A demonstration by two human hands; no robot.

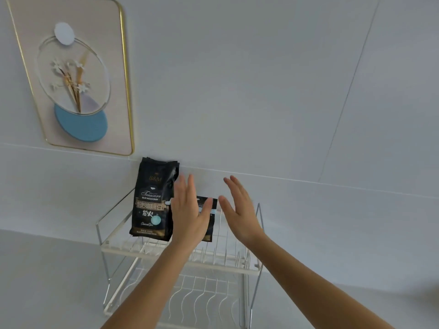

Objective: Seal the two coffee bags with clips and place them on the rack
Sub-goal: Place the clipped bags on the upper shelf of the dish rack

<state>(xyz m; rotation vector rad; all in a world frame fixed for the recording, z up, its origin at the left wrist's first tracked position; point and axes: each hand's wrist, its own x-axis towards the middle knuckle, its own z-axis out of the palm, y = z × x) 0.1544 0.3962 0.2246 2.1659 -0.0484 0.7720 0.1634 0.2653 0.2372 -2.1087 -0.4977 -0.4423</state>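
Note:
A tall black coffee bag (152,198) stands upright on the upper tier of the white wire rack (228,262), at its left. A shorter black coffee bag (210,218) stands to its right, folded at the top with a light blue clip (212,211) across it, mostly hidden behind my left hand. My left hand (190,210) is open with fingers spread, just in front of the shorter bag. My right hand (240,207) is open too, held to the right of that bag and apart from it. Neither hand holds anything.
The rack has a lower tier (202,302) of wavy wire dividers and stands on a grey counter (47,281) against a white wall. A framed flower picture (76,74) hangs on the wall at the upper left.

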